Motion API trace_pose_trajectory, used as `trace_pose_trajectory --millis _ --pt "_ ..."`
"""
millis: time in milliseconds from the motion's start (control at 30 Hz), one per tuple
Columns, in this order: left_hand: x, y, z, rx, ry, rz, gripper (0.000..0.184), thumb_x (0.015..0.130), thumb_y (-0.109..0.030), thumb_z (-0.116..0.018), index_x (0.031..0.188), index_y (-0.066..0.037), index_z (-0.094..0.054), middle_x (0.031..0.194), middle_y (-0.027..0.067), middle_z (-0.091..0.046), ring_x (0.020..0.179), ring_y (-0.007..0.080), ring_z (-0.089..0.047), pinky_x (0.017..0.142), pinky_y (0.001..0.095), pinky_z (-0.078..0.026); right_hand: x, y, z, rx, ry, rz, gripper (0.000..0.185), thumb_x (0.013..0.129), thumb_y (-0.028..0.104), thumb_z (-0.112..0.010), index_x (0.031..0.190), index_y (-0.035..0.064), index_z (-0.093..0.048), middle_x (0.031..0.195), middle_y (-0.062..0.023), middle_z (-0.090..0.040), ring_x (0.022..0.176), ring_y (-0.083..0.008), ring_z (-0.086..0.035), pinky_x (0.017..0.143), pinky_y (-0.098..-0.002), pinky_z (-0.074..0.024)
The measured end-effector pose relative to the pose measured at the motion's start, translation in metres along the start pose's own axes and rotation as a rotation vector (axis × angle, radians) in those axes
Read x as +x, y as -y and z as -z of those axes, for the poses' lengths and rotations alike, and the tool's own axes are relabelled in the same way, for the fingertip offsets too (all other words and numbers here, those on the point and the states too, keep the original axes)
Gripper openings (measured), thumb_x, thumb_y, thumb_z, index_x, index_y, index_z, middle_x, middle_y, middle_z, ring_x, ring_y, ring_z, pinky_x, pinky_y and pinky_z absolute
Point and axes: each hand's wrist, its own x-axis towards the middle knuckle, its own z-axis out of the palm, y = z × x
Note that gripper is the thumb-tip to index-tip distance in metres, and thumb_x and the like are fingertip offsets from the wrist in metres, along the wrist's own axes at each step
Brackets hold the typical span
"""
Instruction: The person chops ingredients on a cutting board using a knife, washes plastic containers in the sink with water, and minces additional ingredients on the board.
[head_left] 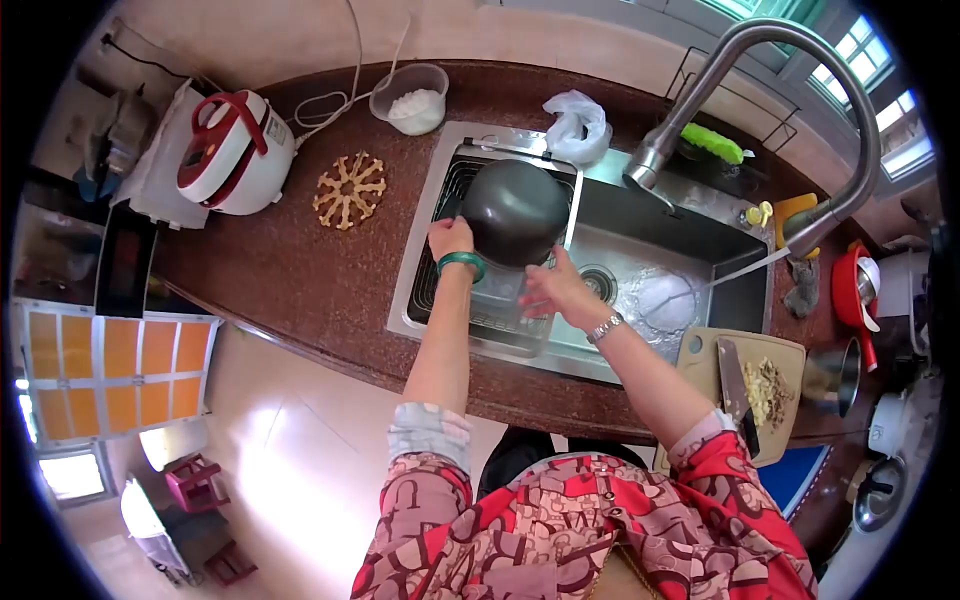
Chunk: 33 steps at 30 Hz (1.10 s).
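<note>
A dark, rounded pot (514,212) lies bottom up over the black rack (428,272) in the left part of the steel sink (403,300). My left hand (451,238), below a green bangle, has its fingers closed at the pot's left edge. At the pot's lower right is my right hand (557,290), its fingers apart and nothing gripped between them. Water runs from the curved faucet (655,160) side and splashes in the right basin (665,300).
A cutting board (700,365) bears a knife (735,385) and chopped food at the right. Behind the sink sits a plastic bag (577,127). Left of it are a wooden trivet (350,190), a bowl (410,98) and a rice cooker (240,150).
</note>
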Motion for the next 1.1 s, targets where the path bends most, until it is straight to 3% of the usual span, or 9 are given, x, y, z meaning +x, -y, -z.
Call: trace_pose_trajectory --millis 33,100,233,367,433,500,600,700,1100 --pt "0.001 0.0 -0.002 0.092 -0.03 -0.142 0.018 0.08 -0.016 -0.062 0.081 0.002 -0.059 0.067 0.009 -0.059 0.057 0.018 -0.054 0.051 0.0346 -0.044 0.0 0.0 0.0 -0.005 0.0 -0.004 0.081 0.088 0.019 -0.058 0.144 0.0126 0.0 0.107 -0.0194 -0.048 0.078 -0.0281 -0.063 0.061 -0.041 -0.0573" --pt "-0.002 -0.016 0.009 0.138 -0.025 -0.186 0.018 0.08 -0.019 -0.061 0.078 -0.001 -0.059 0.069 0.0094 -0.059 0.057 0.0176 -0.054 0.049 0.0346 -0.043 0.0 -0.001 -0.002 0.005 -0.017 0.004 0.078 0.088 0.015 -0.057 0.144 0.0159 -0.003 0.107 -0.02 -0.048 0.077 -0.027 -0.064 0.06 -0.0392 -0.0574" --pt "0.006 -0.04 0.024 -0.038 0.375 0.324 0.025 0.081 -0.024 -0.059 0.082 0.0 -0.061 0.076 0.0111 -0.06 0.063 0.0187 -0.057 0.048 0.035 -0.042 0.003 -0.005 -0.006 -0.013 -0.047 0.008 0.076 0.088 0.012 -0.056 0.144 0.0174 -0.004 0.109 -0.0199 -0.048 0.076 -0.0265 -0.064 0.06 -0.0376 -0.0573" --pt "-0.002 -0.019 -0.01 -0.248 0.087 0.29 0.031 0.086 -0.022 -0.053 0.094 0.007 -0.062 0.091 0.0164 -0.063 0.082 0.0317 -0.061 0.068 0.0426 -0.05 0.002 -0.01 -0.007 0.013 -0.037 0.022 0.076 0.088 0.009 -0.054 0.144 0.0181 -0.004 0.11 -0.0195 -0.049 0.074 -0.0261 -0.064 0.059 -0.0364 -0.0569" --pt "0.016 0.029 -0.037 0.054 0.031 0.13 0.042 0.09 -0.023 -0.042 0.1 0.013 -0.06 0.103 0.0268 -0.063 0.1 0.0387 -0.059 0.088 0.0417 -0.045 0.001 -0.01 -0.008 0.012 -0.034 0.026 0.076 0.088 0.009 -0.054 0.144 0.0183 -0.003 0.11 -0.0194 -0.05 0.074 -0.026 -0.064 0.059 -0.0359 -0.0567" --pt "0.023 0.042 -0.04 0.161 0.042 0.074 0.045 0.094 -0.024 -0.035 0.098 0.012 -0.062 0.103 0.0269 -0.063 0.099 0.0387 -0.059 0.087 0.0424 -0.046 -0.005 -0.006 -0.009 -0.007 -0.091 0.026 0.078 0.088 0.009 -0.053 0.145 0.0187 -0.001 0.108 -0.019 -0.052 0.075 -0.0255 -0.064 0.059 -0.0353 -0.0562" --pt "-0.043 -0.061 0.023 -0.635 0.145 0.523 0.043 0.096 -0.026 -0.035 0.113 0.008 -0.055 0.12 0.0212 -0.057 0.107 0.0303 -0.056 0.097 0.0413 -0.041 -0.013 -0.01 -0.006 -0.114 -0.088 0.112 0.077 0.088 0.008 -0.053 0.146 0.0177 -0.004 0.104 -0.0182 -0.055 0.074 -0.0242 -0.065 0.059 -0.0328 -0.0553" --pt "-0.035 -0.059 0.043 -0.953 0.35 0.543 0.042 0.096 -0.025 -0.035 0.122 0.005 -0.05 0.128 0.017 -0.051 0.114 0.0268 -0.051 0.103 0.0414 -0.035 -0.029 -0.006 -0.007 -0.156 -0.07 0.199 0.075 0.087 0.008 -0.053 0.147 0.0169 -0.009 0.1 -0.0172 -0.058 0.074 -0.0221 -0.065 0.058 -0.0303 -0.0545" --pt "0.064 -0.061 0.134 -0.997 0.09 0.354 0.044 0.088 -0.02 -0.033 0.124 -0.003 -0.054 0.129 0.014 -0.052 0.118 0.0297 -0.049 0.104 0.0459 -0.035 0.003 -0.042 0.014 -0.738 0.008 0.331 0.04 0.088 0.013 -0.05 0.124 -0.0035 -0.048 0.092 -0.0157 -0.062 0.075 -0.0193 -0.065 0.061 -0.0311 -0.0525"
